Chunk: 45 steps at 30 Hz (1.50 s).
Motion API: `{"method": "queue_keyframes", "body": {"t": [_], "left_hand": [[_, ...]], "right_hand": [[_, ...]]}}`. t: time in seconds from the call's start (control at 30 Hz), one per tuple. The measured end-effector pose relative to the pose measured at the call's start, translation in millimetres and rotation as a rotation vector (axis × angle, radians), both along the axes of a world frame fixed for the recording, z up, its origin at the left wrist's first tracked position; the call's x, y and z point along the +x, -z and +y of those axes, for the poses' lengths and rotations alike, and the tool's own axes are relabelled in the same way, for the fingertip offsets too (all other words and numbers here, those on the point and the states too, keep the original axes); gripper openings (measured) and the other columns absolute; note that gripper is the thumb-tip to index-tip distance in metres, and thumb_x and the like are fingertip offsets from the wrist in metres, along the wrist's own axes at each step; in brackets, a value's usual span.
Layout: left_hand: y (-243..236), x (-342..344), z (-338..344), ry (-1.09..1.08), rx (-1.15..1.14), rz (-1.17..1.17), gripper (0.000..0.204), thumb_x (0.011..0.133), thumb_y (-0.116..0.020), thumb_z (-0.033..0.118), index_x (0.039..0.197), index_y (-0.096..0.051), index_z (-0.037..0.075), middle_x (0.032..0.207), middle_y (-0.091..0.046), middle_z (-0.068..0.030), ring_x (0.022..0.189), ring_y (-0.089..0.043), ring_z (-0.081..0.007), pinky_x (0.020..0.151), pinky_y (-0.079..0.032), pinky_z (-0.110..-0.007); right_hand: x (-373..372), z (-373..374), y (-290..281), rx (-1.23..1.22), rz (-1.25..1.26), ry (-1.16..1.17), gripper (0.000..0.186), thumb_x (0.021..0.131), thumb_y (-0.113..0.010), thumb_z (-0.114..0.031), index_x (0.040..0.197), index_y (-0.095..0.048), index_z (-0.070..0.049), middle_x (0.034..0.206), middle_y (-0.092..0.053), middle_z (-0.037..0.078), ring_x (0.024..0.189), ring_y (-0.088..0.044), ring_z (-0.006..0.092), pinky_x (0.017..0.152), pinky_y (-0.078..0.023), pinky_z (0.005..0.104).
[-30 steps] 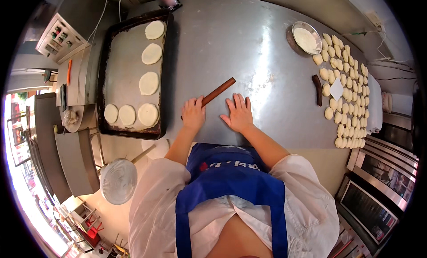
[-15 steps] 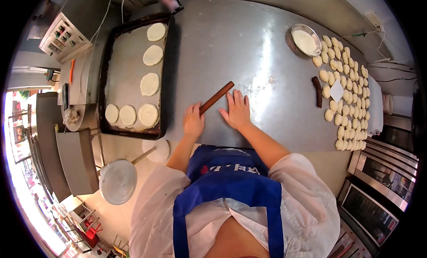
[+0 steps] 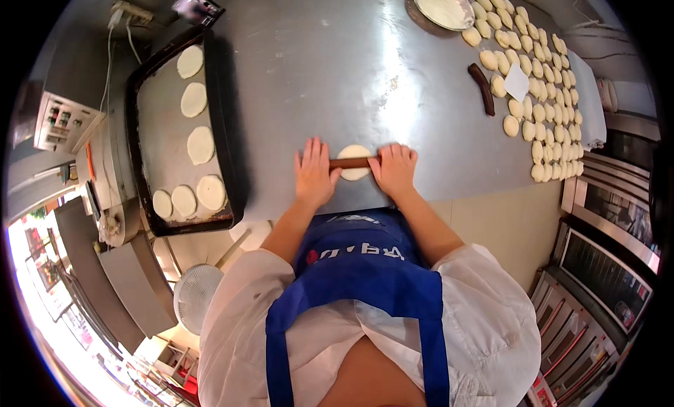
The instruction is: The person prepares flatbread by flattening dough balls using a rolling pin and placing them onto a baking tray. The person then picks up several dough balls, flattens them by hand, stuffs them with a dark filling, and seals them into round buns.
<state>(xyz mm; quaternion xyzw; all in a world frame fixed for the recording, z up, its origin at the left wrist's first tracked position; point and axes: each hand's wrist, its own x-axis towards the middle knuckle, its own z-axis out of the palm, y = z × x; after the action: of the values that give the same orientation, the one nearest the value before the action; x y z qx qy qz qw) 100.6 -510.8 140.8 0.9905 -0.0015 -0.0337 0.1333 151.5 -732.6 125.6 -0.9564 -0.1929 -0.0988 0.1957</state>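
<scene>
Right hand (image 3: 397, 169) near table edge (image 3: 469, 187), room ahead

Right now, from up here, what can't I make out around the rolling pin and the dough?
All in the head view:
Both ends of the rolling pin: covered by the left hand and right hand.
The middle of the dough disc: under the rolling pin.
Whatever lies beneath the white card: the card covers it.
Part of the fan: behind the white sleeve.
</scene>
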Motion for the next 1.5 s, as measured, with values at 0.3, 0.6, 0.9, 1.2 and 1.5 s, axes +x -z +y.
{"method": "queue_keyframes", "body": {"t": [0.3,0.6,0.9,1.2,1.5], "left_hand": [[-14.1,15.6,16.9,0.222,0.104,0.035,0.081,0.086,-0.068,0.044,0.147,-0.04,-0.002,0.155,-0.038,-0.0199,0.148,-0.029,-0.0343,0.118,-0.017,-0.06],[-1.0,60.7,6.8,0.092,0.036,-0.143,0.061,0.09,-0.064,0.032,0.141,-0.047,0.001,0.151,-0.043,-0.0182,0.141,-0.037,-0.0345,0.114,-0.029,-0.053],[-6.5,64.8,-21.0,0.014,-0.311,0.37,0.039,0.076,-0.079,0.034,0.102,-0.07,0.007,0.099,-0.07,-0.0139,0.095,-0.066,-0.0311,0.082,-0.051,-0.042],[-24.2,10.1,-20.5,-0.624,-1.185,0.163,0.049,0.084,-0.078,0.018,0.122,-0.055,-0.003,0.092,-0.073,-0.0102,0.091,-0.068,-0.0142,0.077,-0.054,-0.028],[-38.1,19.5,19.1,-0.307,-0.528,0.169,0.073,0.092,-0.065,0.04,0.144,-0.041,-0.004,0.144,-0.05,-0.0237,0.134,-0.048,-0.0381,0.112,-0.036,-0.05]], "right_hand": [[22.7,2.7,-8.9,-0.006,0.041,-0.164,0.05,0.085,-0.068,-0.034,0.127,-0.058,-0.008,0.135,-0.056,0.012,0.126,-0.05,0.0291,0.107,-0.033,0.0526],[53.6,8.3,-10.8,-0.165,0.031,-0.05,0.059,0.092,-0.059,-0.042,0.138,-0.052,-0.007,0.145,-0.049,0.014,0.139,-0.041,0.0303,0.114,-0.024,0.0601],[-53.0,-26.1,4.7,0.039,0.103,-0.166,0.052,0.082,-0.07,-0.031,0.128,-0.058,-0.01,0.13,-0.057,0.015,0.126,-0.05,0.0319,0.109,-0.03,0.0559],[-55.9,-39.5,-13.5,0.153,0.208,-0.181,0.024,0.064,-0.068,-0.014,0.088,-0.063,-0.013,0.09,-0.06,0.005,0.096,-0.056,0.0275,0.096,-0.036,0.045],[16.7,35.7,-29.6,0.113,0.086,-0.188,0.023,0.071,-0.069,-0.017,0.092,-0.064,-0.01,0.095,-0.06,0.008,0.098,-0.055,0.0295,0.097,-0.037,0.046]]}}
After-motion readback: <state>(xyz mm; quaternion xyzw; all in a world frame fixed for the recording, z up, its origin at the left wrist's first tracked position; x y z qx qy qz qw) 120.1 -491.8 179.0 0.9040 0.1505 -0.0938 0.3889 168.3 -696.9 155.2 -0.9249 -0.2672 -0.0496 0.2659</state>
